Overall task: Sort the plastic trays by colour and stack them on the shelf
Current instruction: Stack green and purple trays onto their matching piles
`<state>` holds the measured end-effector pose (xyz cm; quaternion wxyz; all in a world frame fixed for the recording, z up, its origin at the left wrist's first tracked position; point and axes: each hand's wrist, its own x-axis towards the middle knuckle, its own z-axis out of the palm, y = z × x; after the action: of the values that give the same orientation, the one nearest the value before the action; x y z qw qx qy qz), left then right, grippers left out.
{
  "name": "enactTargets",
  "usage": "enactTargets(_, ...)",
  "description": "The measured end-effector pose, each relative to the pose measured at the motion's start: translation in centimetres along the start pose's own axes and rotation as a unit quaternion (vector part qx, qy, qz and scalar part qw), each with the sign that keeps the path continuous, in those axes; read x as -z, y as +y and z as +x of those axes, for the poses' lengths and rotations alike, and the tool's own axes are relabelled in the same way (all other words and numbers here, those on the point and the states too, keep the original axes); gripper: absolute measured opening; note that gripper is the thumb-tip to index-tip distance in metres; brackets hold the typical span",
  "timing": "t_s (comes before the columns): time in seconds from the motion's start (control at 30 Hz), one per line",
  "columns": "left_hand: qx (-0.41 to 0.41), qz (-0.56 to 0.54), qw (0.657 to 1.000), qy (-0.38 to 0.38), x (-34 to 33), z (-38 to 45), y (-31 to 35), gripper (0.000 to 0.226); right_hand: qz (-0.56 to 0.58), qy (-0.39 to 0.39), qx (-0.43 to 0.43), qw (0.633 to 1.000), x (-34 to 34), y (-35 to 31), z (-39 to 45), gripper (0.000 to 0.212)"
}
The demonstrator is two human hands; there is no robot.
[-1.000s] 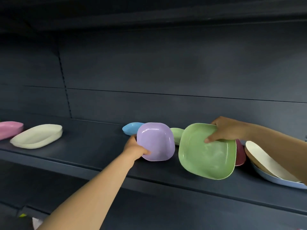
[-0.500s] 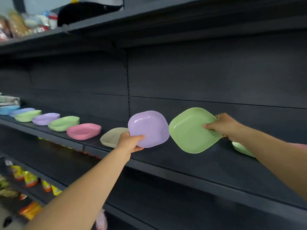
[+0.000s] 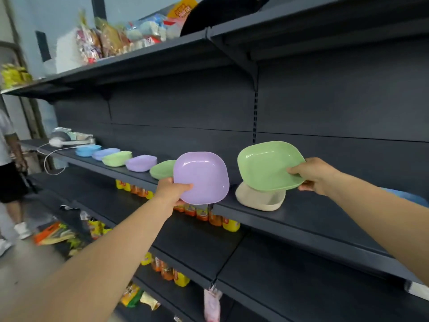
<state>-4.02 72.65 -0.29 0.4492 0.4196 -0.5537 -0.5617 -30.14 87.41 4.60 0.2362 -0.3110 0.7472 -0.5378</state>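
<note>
— The left hand (image 3: 173, 190) grips a purple tray (image 3: 201, 177); the right hand (image 3: 313, 175) pinches a green tray (image 3: 269, 165). Where are they?

— Both lifted off the shelf (image 3: 301, 220), carried left since a second ago, the green now above a beige tray (image 3: 260, 198). Matching piles (image 3: 140, 162) wait far left.

Lilac tray (image 3: 202, 177); green tray (image 3: 269, 166); beige tray (image 3: 260, 199); dark shelf (image 3: 313, 219).

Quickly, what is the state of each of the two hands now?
Left hand: holding the purple tray by its edge.
Right hand: holding the green tray by its edge.
</note>
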Motion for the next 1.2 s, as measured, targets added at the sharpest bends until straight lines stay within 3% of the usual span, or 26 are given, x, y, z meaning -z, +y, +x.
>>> enactTargets(0.23,-0.009,0.0,0.999,0.036,6.1,6.2,0.4,0.035,0.041,-0.034,0.013,0.998,-8.7,-3.4,3.1,0.034)
enactTargets(0.5,-0.03,-0.028,0.995,0.087,11.9,14.7,0.5,0.041,0.032,-0.078,0.039,0.996,-18.9,-7.1,9.4,0.029)
enactTargets(0.73,-0.02,-0.046,0.994,0.101,16.3,23.3,1.4,0.026,0.005,-0.105,0.059,0.993,-27.6,-11.4,16.0,0.026)
enactTargets(0.83,-0.022,-0.057,0.993,0.1,17.9,26.9,1.6,0.023,0.007,-0.106,0.063,0.992,-30.8,-12.7,18.9,0.027)
enactTargets(1.0,-0.032,-0.077,0.991,0.104,20.1,32.1,1.6,0.037,0.01,-0.099,0.053,0.994,-35.9,-13.6,23.0,0.029)
enactTargets(1.2,-0.037,-0.078,0.991,0.106,22.4,36.2,1.8,0.031,-0.007,-0.081,0.059,0.995,-39.6,-14.3,25.5,0.031)
